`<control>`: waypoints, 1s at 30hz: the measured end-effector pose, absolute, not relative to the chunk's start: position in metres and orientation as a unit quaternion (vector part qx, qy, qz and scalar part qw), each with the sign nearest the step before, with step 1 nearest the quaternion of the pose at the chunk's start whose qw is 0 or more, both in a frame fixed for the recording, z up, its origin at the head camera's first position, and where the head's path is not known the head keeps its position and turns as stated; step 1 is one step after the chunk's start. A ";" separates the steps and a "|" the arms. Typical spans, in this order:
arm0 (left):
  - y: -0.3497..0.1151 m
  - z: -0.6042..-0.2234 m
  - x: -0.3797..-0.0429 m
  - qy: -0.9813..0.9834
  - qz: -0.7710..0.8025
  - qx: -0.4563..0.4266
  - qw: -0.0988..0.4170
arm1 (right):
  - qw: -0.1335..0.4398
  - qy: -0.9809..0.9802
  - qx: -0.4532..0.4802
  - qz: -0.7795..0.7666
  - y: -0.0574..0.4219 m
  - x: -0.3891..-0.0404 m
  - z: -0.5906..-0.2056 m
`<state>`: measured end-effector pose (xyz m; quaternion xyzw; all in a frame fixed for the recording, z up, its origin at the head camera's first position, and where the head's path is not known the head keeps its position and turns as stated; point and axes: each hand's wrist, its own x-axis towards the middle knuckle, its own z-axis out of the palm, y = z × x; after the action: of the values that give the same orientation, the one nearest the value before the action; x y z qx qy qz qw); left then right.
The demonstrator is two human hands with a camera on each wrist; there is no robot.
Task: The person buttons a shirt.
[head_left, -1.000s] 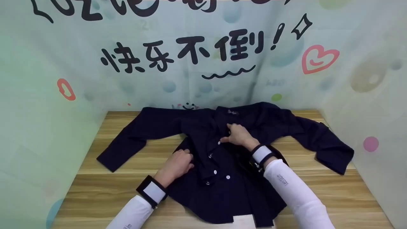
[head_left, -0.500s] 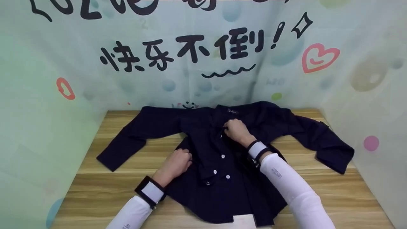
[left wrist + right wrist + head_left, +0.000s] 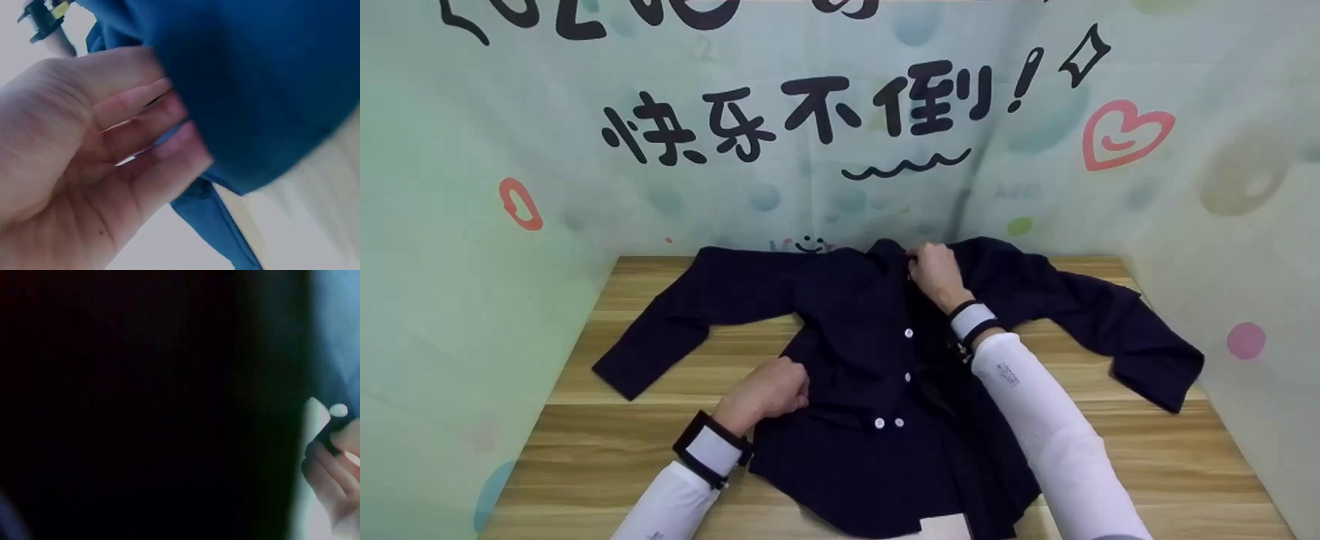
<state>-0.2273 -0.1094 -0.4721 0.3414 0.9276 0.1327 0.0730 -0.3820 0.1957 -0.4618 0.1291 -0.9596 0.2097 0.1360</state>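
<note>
A dark navy long-sleeved shirt point(image 3: 847, 345) with white buttons lies spread front up, collar at the far side and both sleeves out. My right hand point(image 3: 939, 271) pinches the front edge by the collar. In the right wrist view, its fingers point(image 3: 332, 475) hold cloth just below a white button point(image 3: 338, 410); dark cloth blocks most of that view. At the shirt's left side, my left hand point(image 3: 771, 390) grips the edge of the cloth. The left wrist view has its fingers point(image 3: 174, 163) curled at the fabric edge point(image 3: 253, 112), tips partly hidden.
The wooden table point(image 3: 660, 450) carries the shirt. A white piece point(image 3: 945, 527) sits at its bottom hem. A printed curtain point(image 3: 780, 202) rises behind the table, with pale walls point(image 3: 1245, 270) on both sides.
My right hand has gone from mid-chest up to the collar, drawing the left front panel with it. That panel now lies flatter, its buttons nearly in line. The left hand has barely moved.
</note>
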 end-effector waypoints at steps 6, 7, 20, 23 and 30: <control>-0.096 -0.466 -0.235 0.930 0.166 0.324 0.054 | 0.053 -0.956 0.196 0.213 0.211 -0.368 -0.467; -0.094 -0.465 -0.237 0.928 0.175 0.328 0.030 | 0.066 -0.954 0.202 0.213 0.214 -0.364 -0.464; -0.061 -0.459 -0.287 0.932 0.138 0.336 0.006 | 0.002 -0.954 0.271 0.127 0.280 -0.300 -0.448; -0.057 -0.466 -0.298 0.938 0.115 0.321 0.057 | -0.055 -0.954 0.271 0.116 0.287 -0.290 -0.458; -0.064 -0.483 -0.313 0.945 0.090 0.268 0.165 | -0.155 -0.962 0.200 0.104 0.297 -0.290 -0.477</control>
<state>-0.3131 -0.0637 -0.4827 0.2679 0.9448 0.0899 0.1655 -0.2900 0.2972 -0.4766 0.2003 -0.9618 0.1040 -0.1549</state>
